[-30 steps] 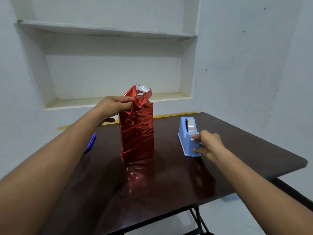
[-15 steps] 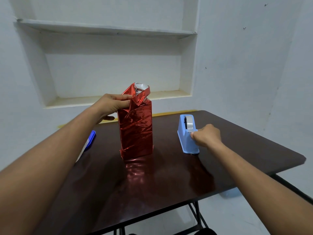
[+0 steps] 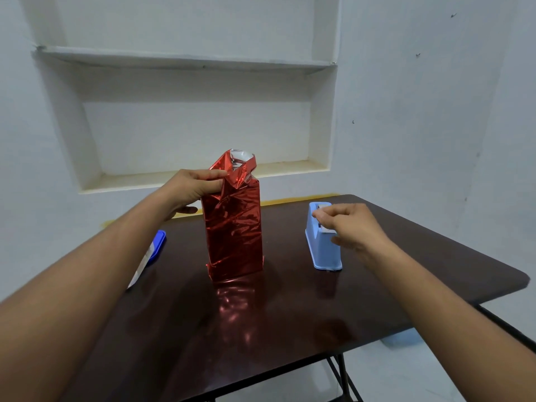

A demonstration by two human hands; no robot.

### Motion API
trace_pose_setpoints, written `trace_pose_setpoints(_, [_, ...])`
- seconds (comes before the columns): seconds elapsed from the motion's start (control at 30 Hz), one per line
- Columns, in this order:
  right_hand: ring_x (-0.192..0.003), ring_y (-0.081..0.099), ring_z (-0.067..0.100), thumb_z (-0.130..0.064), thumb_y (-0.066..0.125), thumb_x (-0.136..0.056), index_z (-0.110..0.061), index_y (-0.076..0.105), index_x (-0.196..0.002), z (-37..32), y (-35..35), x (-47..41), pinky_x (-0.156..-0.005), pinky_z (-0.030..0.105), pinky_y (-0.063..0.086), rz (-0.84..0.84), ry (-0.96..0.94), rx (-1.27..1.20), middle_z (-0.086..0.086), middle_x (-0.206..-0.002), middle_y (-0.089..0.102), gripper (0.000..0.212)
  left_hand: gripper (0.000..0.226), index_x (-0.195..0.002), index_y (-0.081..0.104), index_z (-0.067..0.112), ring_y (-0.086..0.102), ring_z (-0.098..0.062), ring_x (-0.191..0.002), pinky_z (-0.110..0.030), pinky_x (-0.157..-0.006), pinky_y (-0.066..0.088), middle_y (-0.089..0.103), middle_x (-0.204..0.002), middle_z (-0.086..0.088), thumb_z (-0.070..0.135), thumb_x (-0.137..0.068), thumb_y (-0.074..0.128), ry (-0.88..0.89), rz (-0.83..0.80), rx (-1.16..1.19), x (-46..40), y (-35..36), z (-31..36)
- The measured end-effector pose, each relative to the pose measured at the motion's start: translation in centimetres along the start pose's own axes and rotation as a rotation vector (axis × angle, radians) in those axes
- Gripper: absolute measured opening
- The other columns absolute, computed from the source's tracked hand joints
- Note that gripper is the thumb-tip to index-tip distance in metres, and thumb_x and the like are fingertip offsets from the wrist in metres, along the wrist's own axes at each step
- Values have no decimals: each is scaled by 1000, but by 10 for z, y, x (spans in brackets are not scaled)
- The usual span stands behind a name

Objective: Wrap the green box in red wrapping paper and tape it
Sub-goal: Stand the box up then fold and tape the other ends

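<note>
A tall box wrapped in shiny red paper (image 3: 233,227) stands upright in the middle of the dark table (image 3: 290,311). No green shows; the paper's top end is crumpled and open, its silver inside visible. My left hand (image 3: 193,188) grips the folded paper at the upper left of the box. A light blue tape dispenser (image 3: 322,245) stands to the right of the box. My right hand (image 3: 348,224) is over the dispenser, its fingertips pinching the end of the tape (image 3: 321,213) near the top.
A blue-and-white object (image 3: 150,253) lies at the table's left side, partly behind my left forearm. A white wall with recessed shelves (image 3: 188,59) rises behind the table. The table's right corner (image 3: 519,278) is close to my right arm.
My right hand has risen from the dispenser's front end to its top, now pinching the tape. My left hand keeps its hold on the paper.
</note>
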State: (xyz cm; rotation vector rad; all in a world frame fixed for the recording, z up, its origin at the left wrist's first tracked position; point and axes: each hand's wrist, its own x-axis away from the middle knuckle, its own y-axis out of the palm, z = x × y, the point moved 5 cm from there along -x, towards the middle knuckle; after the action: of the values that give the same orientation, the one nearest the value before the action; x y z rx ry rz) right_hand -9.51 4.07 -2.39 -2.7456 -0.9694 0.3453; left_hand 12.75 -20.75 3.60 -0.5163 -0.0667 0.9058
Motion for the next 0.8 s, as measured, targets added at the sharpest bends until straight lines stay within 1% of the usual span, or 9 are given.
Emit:
trace_pose_setpoints(0.13, [-79, 58, 12, -18, 74, -94, -22, 82, -99, -42, 17, 9, -70, 28, 50, -139, -39, -196, -3, -95, 77, 10, 35, -119, 72, 52, 58, -14, -119, -35, -82, 45, 70, -122, 13, 48, -84, 79, 14, 16, 10, 4, 0, 2])
trace_pose_setpoints(0.2, [-76, 56, 13, -14, 75, -93, -21, 82, -101, -64, 25, 8, -64, 25, 48, -160, -69, -210, 1, -92, 77, 12, 34, -120, 72, 50, 60, -13, -116, -33, -79, 43, 71, -121, 13, 45, -87, 77, 29, 20, 15, 7, 0, 5])
trace_pose_setpoints(0.27, [-70, 54, 11, -13, 77, -91, -20, 81, -102, -85, 35, 3, -60, 25, 45, -165, -109, -205, 3, -92, 77, 14, 36, -125, 72, 43, 64, -1, -99, -25, -72, 43, 70, -121, 12, 36, -90, 76, 58, 15, 17, 11, 2, 10])
trace_pose_setpoints(0.33, [-65, 50, 12, -12, 81, -86, -21, 79, -111, -109, 47, -3, -58, 27, 42, -170, -169, -178, 4, -89, 75, 26, 39, -133, 69, 27, 62, 17, -69, -10, -55, 45, 68, -118, 5, 23, -95, 73, 77, 13, 38, 12, 4, 12])
trace_pose_setpoints(0.37, [-64, 50, 12, -13, 83, -84, -21, 78, -114, -122, 54, -8, -57, 27, 41, -163, -200, -152, 4, -89, 74, 31, 40, -136, 68, 21, 59, 20, -59, -3, -49, 42, 66, -116, 1, 17, -95, 72, 80, 16, 55, 12, 3, 12])
trace_pose_setpoints(0.43, [-66, 54, 12, -19, 85, -81, -20, 78, -111, -142, 65, -17, -57, 26, 42, -130, -243, -62, 3, -93, 74, 31, 42, -137, 66, 14, 57, 20, -52, 0, -46, 39, 66, -117, -5, 13, -95, 72, 111, -15, 82, 16, 6, 12])
trace_pose_setpoints(0.6, [-69, 52, 21, -18, 86, -74, -7, 75, -98, -177, 104, -39, -53, 29, 37, -190, -217, 128, 12, -99, 72, 29, 42, -133, 69, 14, 62, 14, -54, 0, -44, 37, 71, -117, -8, 13, -92, 77, 106, 31, 97, 15, 4, 12])
trace_pose_setpoints(0.7, [-54, 41, 20, -16, 82, -75, -3, 65, -84, -185, 116, -46, -47, 26, 32, -190, -183, 320, 11, -75, 58, 23, 44, -129, 73, 19, 68, 11, -65, -3, -49, 43, 74, -117, -2, 18, -86, 83, 100, 34, 102, 12, 4, 8])
trace_pose_setpoints(0.8, [-55, 42, 20, -9, 76, -76, -8, 56, -71, -181, 124, -50, -48, 27, 32, -219, -135, 488, 7, -63, 49, 21, 47, -125, 75, 23, 75, -1, -86, -11, -68, 53, 77, -115, 3, 25, -80, 89, 106, 13, 137, 6, 4, 1])
